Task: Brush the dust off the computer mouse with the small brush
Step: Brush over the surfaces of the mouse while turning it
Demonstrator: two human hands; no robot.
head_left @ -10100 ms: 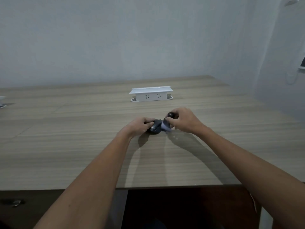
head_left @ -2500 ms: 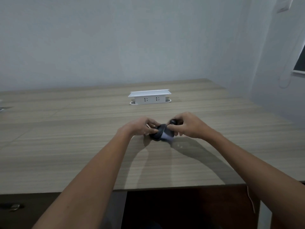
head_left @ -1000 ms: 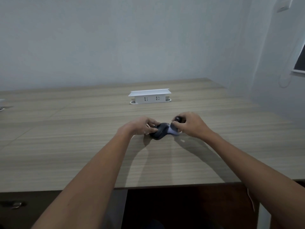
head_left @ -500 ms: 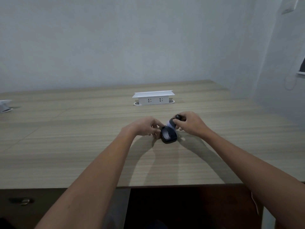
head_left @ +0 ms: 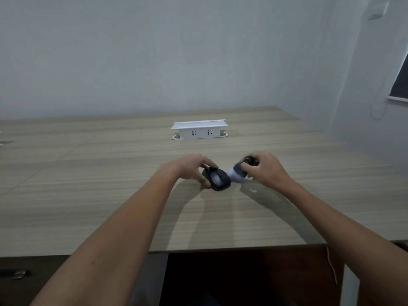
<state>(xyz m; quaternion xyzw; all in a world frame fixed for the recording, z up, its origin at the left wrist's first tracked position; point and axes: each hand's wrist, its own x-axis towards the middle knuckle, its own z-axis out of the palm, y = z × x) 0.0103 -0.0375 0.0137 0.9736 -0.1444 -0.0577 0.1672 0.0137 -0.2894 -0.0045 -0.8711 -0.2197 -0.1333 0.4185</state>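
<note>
A dark computer mouse (head_left: 217,179) lies flat on the wooden table (head_left: 92,195), its buttons facing up. My left hand (head_left: 194,167) grips its left side and far end with the fingers. My right hand (head_left: 263,167) holds a small brush (head_left: 237,172) with a dark stubby handle and pale bristles. The bristles point left and touch the mouse's right side.
A white power socket box (head_left: 198,130) stands farther back on the table, in the middle. The table's front edge (head_left: 220,248) runs just below my forearms, with dark space under it. A wall closes the back, and another wall stands on the right.
The mouse has been turned from tilted on its side to lying flat. The brush has moved from the mouse's far end to its right side.
</note>
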